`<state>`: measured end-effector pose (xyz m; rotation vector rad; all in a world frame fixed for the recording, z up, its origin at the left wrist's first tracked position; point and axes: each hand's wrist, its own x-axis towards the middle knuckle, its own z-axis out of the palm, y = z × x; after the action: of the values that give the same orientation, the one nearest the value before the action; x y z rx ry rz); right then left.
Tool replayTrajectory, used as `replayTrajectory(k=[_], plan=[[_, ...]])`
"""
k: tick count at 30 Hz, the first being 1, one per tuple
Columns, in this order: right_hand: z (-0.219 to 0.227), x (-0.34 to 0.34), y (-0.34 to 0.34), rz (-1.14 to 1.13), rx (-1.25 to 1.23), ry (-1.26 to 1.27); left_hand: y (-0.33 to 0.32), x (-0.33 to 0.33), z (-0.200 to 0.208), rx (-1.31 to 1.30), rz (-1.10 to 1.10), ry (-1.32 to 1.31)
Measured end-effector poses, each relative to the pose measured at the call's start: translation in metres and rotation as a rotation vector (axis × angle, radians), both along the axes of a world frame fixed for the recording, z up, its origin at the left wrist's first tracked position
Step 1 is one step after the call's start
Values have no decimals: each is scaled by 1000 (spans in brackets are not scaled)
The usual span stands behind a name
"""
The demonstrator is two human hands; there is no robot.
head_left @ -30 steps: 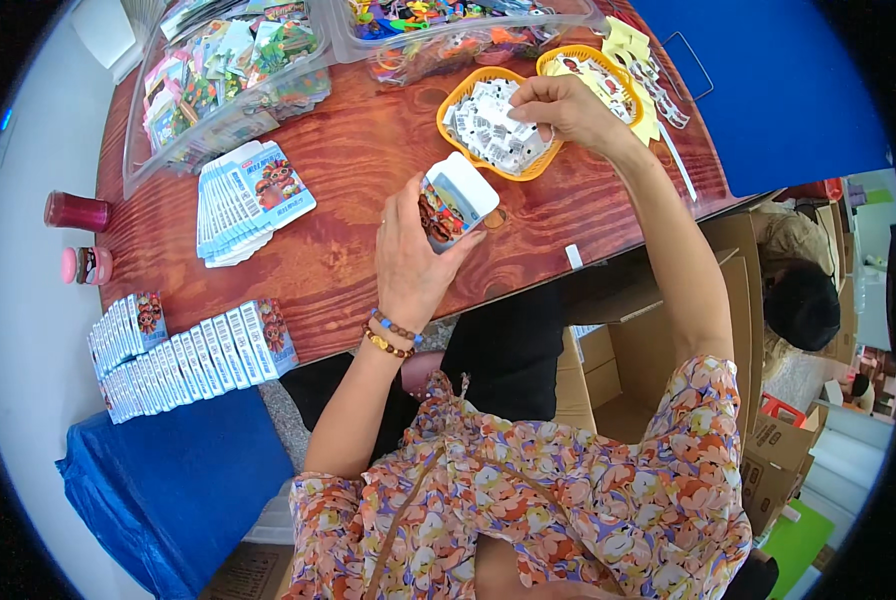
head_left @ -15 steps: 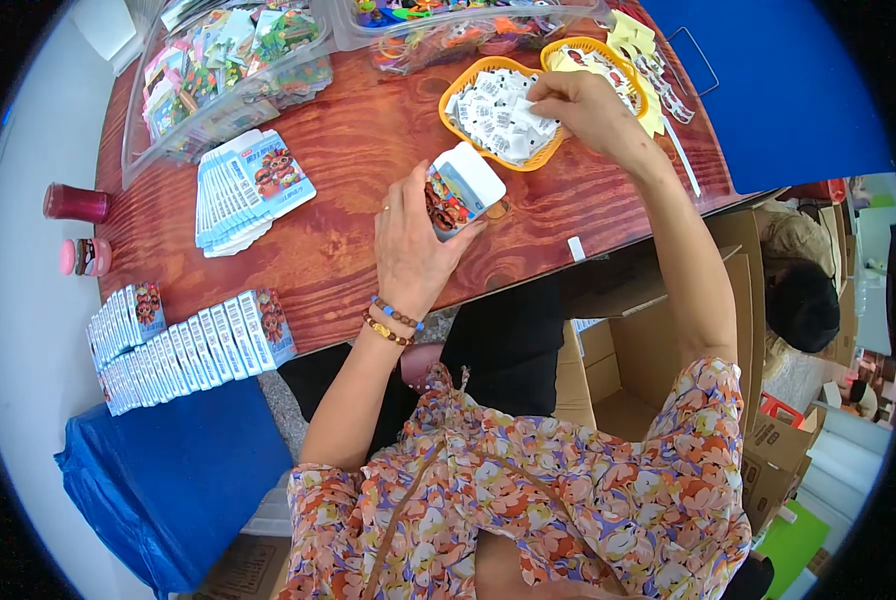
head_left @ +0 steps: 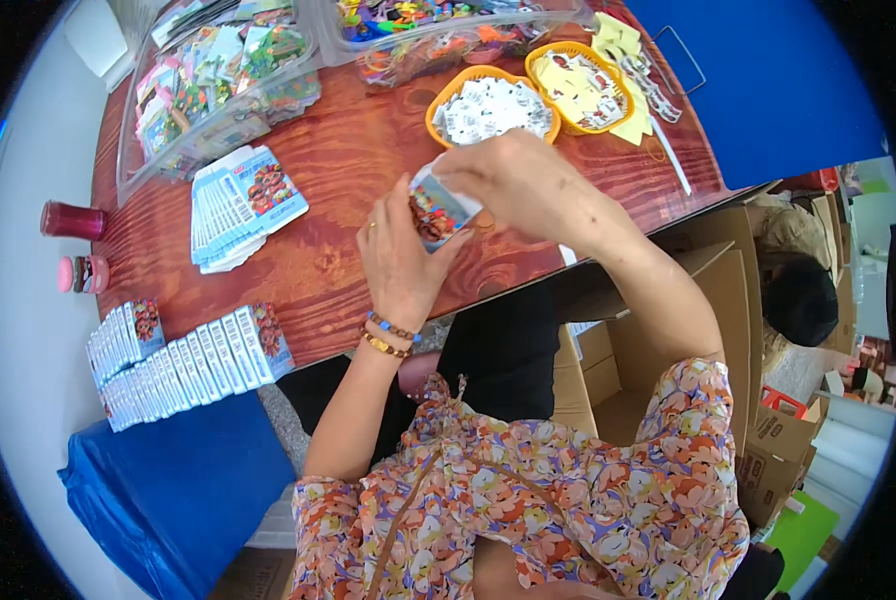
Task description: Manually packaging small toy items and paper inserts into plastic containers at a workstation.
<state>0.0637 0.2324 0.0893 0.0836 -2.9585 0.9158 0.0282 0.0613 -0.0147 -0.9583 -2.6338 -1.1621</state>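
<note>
My left hand (head_left: 398, 255) grips a small blue-and-white printed carton (head_left: 436, 212) over the wooden table (head_left: 338, 150), with the carton's top end tilted away from me. Over that top end, my right hand (head_left: 523, 185) is closed, fingers bent down against the opening. Whatever its fingertips pinch is hidden behind the hand. Just beyond stands a yellow basket (head_left: 432, 117) heaped with small white packets. A second yellow basket (head_left: 628, 95), holding pale yellow slips and small printed pieces, sits to its right.
Flat cartons (head_left: 243, 205) lie fanned at left; filled boxes (head_left: 193, 365) stand in rows at the near left edge. Clear plastic bins (head_left: 218, 120) of colourful packets line the back. A red jar (head_left: 75, 220) and pink jar (head_left: 90, 274) stand far left. An open cardboard box (head_left: 688, 300) is right of me.
My right hand has come back from the basket of white packets to the carton's top. My left hand still holds the carton, shifted slightly left.
</note>
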Motion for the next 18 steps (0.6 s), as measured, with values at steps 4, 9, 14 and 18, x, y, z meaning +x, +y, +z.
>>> replayTrajectory(k=[4, 9, 14, 18], plan=[[-6, -12, 83, -379, 138, 245, -4, -3, 3, 17, 24, -85], [-31, -25, 165, -632, 336, -20, -6, 2, 1, 11, 10, -106], [-54, -36, 184, -624, 210, -56, -16, 2, -9, 23, 15, -53], [-63, -29, 209, -599, -83, 10, -15, 1, -5, 46, 5, -71]])
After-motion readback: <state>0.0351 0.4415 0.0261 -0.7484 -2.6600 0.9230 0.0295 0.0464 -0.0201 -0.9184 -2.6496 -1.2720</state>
